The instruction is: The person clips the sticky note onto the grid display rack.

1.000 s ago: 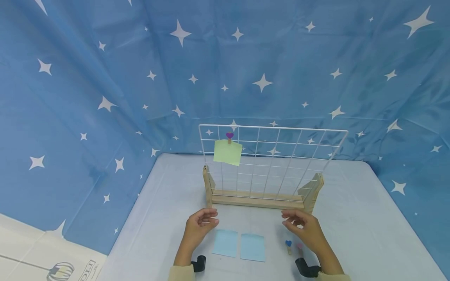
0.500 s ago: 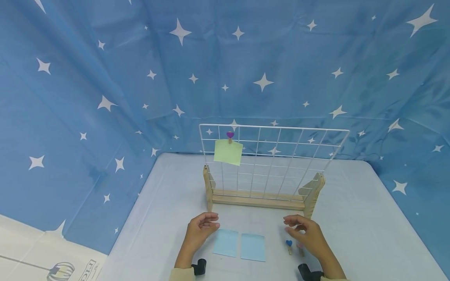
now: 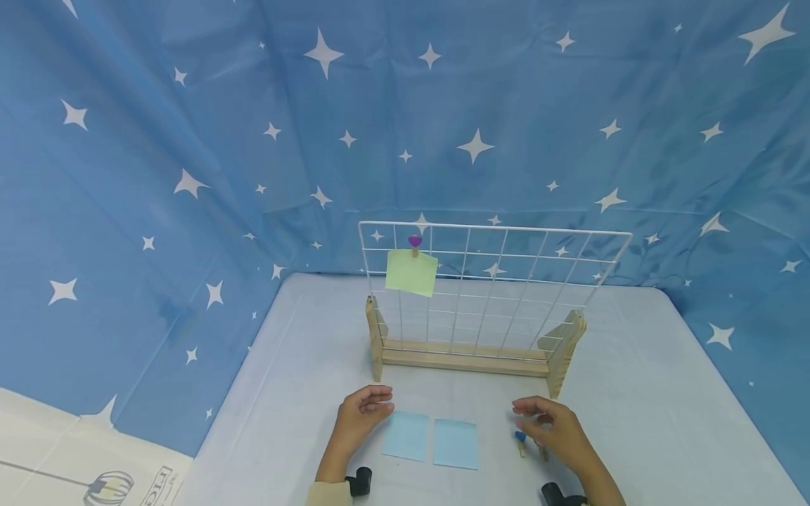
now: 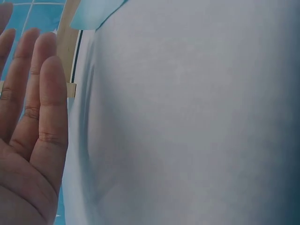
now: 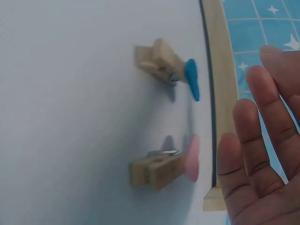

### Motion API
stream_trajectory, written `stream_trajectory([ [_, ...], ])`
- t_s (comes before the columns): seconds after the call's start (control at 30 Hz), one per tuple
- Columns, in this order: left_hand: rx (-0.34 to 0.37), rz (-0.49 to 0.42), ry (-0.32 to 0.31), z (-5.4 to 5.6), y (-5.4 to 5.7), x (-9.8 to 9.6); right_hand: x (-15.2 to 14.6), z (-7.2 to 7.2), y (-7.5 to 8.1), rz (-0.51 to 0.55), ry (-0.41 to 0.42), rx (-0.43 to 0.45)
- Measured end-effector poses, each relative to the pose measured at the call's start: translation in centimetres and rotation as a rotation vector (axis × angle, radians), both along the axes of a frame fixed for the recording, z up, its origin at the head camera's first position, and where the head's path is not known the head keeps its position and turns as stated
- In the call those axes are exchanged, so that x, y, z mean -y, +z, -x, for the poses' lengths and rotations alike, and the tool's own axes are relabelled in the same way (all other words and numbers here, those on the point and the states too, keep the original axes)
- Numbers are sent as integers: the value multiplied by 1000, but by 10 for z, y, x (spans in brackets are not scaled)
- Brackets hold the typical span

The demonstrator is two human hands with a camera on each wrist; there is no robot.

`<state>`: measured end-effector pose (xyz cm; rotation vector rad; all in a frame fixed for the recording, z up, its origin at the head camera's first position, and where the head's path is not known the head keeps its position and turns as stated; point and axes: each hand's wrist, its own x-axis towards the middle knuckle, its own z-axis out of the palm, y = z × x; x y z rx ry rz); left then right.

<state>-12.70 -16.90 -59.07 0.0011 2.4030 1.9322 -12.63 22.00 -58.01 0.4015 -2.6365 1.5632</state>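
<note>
My left hand [image 3: 359, 416] hovers just left of two light blue paper squares, the left one [image 3: 406, 436] and the right one [image 3: 455, 443]; its fingers are relaxed with nothing in them. Over on the right, my right hand [image 3: 552, 427] hangs above two small wooden clothespins, also with loose fingers and nothing held. One clothespin carries a blue heart [image 5: 191, 77], the other a pink heart [image 5: 192, 158]; both lie on the table in the right wrist view. In the head view the hand partly covers the pink one.
Behind the hands stands a white wire grid [image 3: 493, 295] in a wooden base [image 3: 465, 362]. A green paper square [image 3: 411, 272] hangs at its upper left from a clothespin with a purple heart [image 3: 415, 242]. A blue starry curtain [image 3: 392, 105] closes off the back.
My right hand has come down and slightly right, nearer the clothespins. The left hand has sunk a little toward the table front. The papers lie as before.
</note>
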Motion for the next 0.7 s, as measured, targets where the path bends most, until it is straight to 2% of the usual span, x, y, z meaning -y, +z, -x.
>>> stream_trajectory([
  [0.27,43,13,-24,0,-1,2,-3,-2,0,-73,-3,112],
  [0.47,52,19,-37,1,-3,3,-7,-3,-5,-106,14,107],
  [0.7,73,112,-53,2,-3,3,-14,-2,-11,-119,88,100],
])
